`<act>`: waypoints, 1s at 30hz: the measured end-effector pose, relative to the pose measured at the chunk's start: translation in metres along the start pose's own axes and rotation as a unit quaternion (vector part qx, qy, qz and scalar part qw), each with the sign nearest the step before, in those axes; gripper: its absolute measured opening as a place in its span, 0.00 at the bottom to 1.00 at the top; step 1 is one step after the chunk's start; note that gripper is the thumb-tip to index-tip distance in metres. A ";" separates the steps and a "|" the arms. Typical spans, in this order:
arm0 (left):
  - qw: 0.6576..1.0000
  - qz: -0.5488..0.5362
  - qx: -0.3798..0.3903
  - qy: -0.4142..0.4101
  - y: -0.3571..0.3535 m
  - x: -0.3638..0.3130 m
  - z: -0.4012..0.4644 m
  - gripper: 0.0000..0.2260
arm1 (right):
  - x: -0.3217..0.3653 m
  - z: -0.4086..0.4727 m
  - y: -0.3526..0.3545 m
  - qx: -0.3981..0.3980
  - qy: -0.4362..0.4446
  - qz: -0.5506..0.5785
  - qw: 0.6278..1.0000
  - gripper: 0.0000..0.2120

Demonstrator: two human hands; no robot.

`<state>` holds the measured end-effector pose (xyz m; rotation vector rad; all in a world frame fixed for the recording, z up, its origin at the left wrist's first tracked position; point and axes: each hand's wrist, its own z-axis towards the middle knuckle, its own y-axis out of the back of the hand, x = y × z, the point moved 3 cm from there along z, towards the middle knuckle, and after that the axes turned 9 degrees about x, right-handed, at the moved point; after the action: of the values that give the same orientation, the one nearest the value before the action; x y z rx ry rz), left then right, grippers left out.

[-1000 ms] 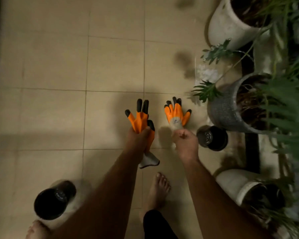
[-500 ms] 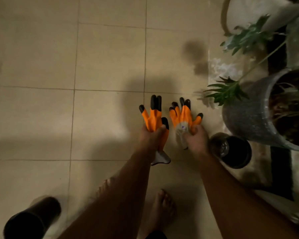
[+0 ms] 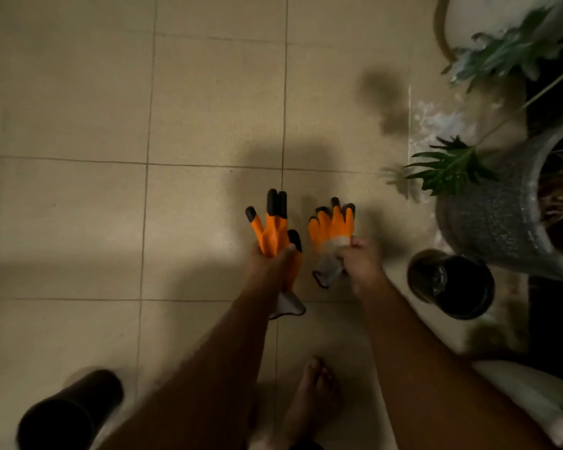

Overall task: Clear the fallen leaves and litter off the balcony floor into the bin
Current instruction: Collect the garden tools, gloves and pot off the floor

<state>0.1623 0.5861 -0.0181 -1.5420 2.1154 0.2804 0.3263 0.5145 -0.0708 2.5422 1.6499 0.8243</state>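
We hold two orange gloves out over the balcony floor point(image 3: 78, 222). Our left hand point(image 3: 267, 261) grips one glove point(image 3: 273, 235) around its palm, with our fingers curled round it. This glove points away from us, and its gray cuff hangs down under our wrist. Our right hand point(image 3: 359, 264) pinches the other glove point(image 3: 330, 232) at its gray cuff, thumb on top. The two gloves are just beside each other but do not touch. A black bin point(image 3: 69, 414) lies tipped near our left side, low in the view. A small black pot point(image 3: 452, 284) sits near our right arm, beside a big gray pot point(image 3: 488, 222) with green leaves point(image 3: 449, 167). Our bare foot point(image 3: 312, 394) stands on the tiles between our arms. The picture is dim and blurry, so we cannot tell if small litter lies on the floor.
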 end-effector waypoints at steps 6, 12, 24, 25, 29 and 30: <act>0.996 0.055 -0.071 -0.012 0.007 -0.099 -0.115 0.22 | 0.096 -0.171 0.006 0.083 0.026 0.111 0.990 0.11; 0.990 0.102 -0.062 -0.072 -0.027 -0.259 -0.268 0.18 | 0.243 -0.355 0.054 0.106 0.124 0.108 0.981 0.13; 0.923 0.058 0.223 -0.308 -0.215 -0.508 -0.565 0.25 | 0.447 -0.700 0.244 -0.059 0.440 -0.009 0.896 0.07; 0.921 0.054 0.234 -0.308 -0.227 -0.513 -0.576 0.30 | 0.449 -0.709 0.255 -0.072 0.446 -0.006 0.892 0.07; 0.907 0.068 0.301 -0.285 -0.287 -0.531 -0.617 0.35 | 0.455 -0.750 0.312 -0.150 0.447 0.006 0.882 0.09; 0.904 0.070 0.316 -0.279 -0.299 -0.534 -0.620 0.32 | 0.453 -0.756 0.322 -0.161 0.447 0.008 0.880 0.07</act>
<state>0.3943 0.6523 0.8193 -0.8060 1.6244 0.0534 0.4188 0.5479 0.8627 2.0202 1.3974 2.2858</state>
